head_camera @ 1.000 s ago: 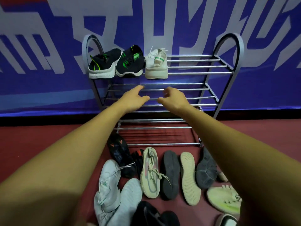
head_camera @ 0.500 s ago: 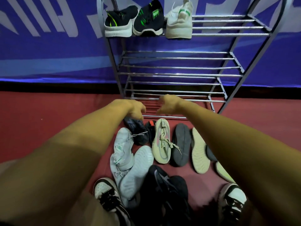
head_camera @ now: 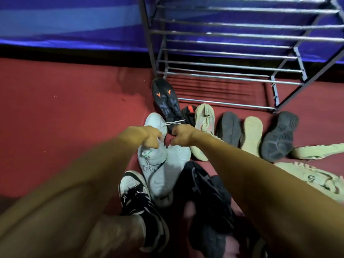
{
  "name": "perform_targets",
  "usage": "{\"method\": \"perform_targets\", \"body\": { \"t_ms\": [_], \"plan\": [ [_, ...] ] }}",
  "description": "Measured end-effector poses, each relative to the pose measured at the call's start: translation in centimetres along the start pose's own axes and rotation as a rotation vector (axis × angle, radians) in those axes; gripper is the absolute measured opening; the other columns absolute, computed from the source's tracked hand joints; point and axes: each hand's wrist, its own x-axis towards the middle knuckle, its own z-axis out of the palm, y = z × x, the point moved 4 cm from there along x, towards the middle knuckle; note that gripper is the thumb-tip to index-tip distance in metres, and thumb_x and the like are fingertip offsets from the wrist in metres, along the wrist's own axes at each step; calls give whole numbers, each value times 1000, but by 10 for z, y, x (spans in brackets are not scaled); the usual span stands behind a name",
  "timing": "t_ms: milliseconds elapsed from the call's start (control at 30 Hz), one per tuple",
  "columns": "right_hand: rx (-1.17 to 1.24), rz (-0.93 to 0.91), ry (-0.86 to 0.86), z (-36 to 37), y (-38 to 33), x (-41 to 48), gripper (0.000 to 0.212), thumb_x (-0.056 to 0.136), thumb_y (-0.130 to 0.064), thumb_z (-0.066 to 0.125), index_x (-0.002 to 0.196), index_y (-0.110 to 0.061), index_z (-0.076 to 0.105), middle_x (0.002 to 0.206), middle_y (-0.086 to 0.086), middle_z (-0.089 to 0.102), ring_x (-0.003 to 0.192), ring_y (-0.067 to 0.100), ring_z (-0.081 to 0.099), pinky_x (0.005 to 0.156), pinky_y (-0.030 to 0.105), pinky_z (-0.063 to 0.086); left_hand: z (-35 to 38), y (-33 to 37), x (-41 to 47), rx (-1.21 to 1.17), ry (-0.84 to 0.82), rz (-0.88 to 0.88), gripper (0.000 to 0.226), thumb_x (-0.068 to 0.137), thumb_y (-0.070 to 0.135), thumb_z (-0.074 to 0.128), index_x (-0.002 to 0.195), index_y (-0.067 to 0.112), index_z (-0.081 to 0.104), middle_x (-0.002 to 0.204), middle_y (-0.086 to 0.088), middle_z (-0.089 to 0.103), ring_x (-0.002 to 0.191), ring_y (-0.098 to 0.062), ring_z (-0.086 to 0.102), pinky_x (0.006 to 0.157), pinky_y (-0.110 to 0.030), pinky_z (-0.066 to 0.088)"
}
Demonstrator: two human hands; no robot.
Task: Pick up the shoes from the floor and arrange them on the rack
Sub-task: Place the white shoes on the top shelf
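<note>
Several shoes lie on the red floor in front of the metal rack (head_camera: 223, 104). My left hand (head_camera: 149, 136) is closed on the collar of a white sneaker (head_camera: 154, 157), which rests on a second white shoe (head_camera: 167, 177) lying on its side. My right hand (head_camera: 183, 135) hovers beside it with fingers curled, above the gap between the white pair and a beige sneaker (head_camera: 204, 118). Whether it holds anything is unclear. A black shoe with orange marks (head_camera: 165, 97) lies just beyond my hands. Only the rack's bare lower shelves show.
To the right lie a dark shoe (head_camera: 229, 127), a beige sole (head_camera: 251, 136), another dark sole (head_camera: 279, 135) and pale green shoes (head_camera: 316, 149). Black shoes (head_camera: 204, 192) lie near me. My foot wears a black and white sneaker (head_camera: 134, 192). A blue banner (head_camera: 74, 25) backs the rack.
My view has tilted down from the rack to the floor. Both hands dropped from the shelf bars to the shoe pile, and my left hand closed on the white sneaker.
</note>
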Motion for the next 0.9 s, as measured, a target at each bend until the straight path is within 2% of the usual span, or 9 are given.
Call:
{"method": "perform_targets", "body": {
  "t_ms": [100,167,233,367,467,567,667,800,900],
  "plan": [
    [0,-26,-37,32,1,15,35,91,-27,60,120,-8,62,115,16,63,110,32,58,83,30,43,21,-13,19,-51,-22,-21,62,88,25,57,148,25,39,146,-9,47,122,-28,55,97,-35,50],
    [11,-31,-32,49,5,27,42,88,-39,55,118,-10,61,108,17,64,103,32,60,81,30,41,34,-20,30,-72,-32,-47,67,86,25,61,148,22,36,141,-11,50,116,-29,58,93,-36,53],
    [10,8,-57,63,9,40,51,86,-44,55,123,-10,59,117,18,65,110,35,60,84,31,42,44,-23,40,-60,-24,-45,64,86,23,64,145,15,39,134,-14,53,115,-30,58,93,-36,52],
    [74,35,-84,72,8,51,67,84,-35,65,140,-6,43,134,22,57,122,36,54,93,32,42,52,-27,51,-72,-46,-1,42,86,21,65,126,11,56,122,-10,62,110,-28,59,91,-34,51],
    [72,30,-94,70,4,54,58,86,-31,66,136,-5,48,133,19,57,122,34,54,89,29,41,38,-24,52,-68,25,24,33,82,23,65,113,9,64,110,-13,67,100,-31,63,86,-39,55],
    [58,2,-116,63,0,49,39,88,-28,65,120,-6,61,122,13,63,113,28,58,82,29,43,19,-16,46,-49,95,38,35,80,25,64,111,9,65,106,-13,67,95,-31,64,76,-36,56],
    [85,-28,-126,57,0,38,33,86,-31,70,111,-10,69,107,8,65,103,22,60,82,28,47,2,-5,39,-59,119,35,34,82,21,62,114,9,63,107,-13,65,90,-29,62,69,-34,52],
    [316,-14,-71,39,13,18,28,85,-23,74,107,-12,62,93,7,65,83,20,59,61,20,47,-23,13,25,-66,178,71,26,84,25,60,105,9,64,97,-9,65,92,-29,64,80,-39,55],
    [360,29,-90,22,24,2,40,85,-30,74,112,-5,60,106,18,71,80,25,67,65,30,51,-46,27,6,-51,214,78,25,82,30,59,99,14,67,96,-8,68,90,-30,66,79,-42,58]
  ]
}}
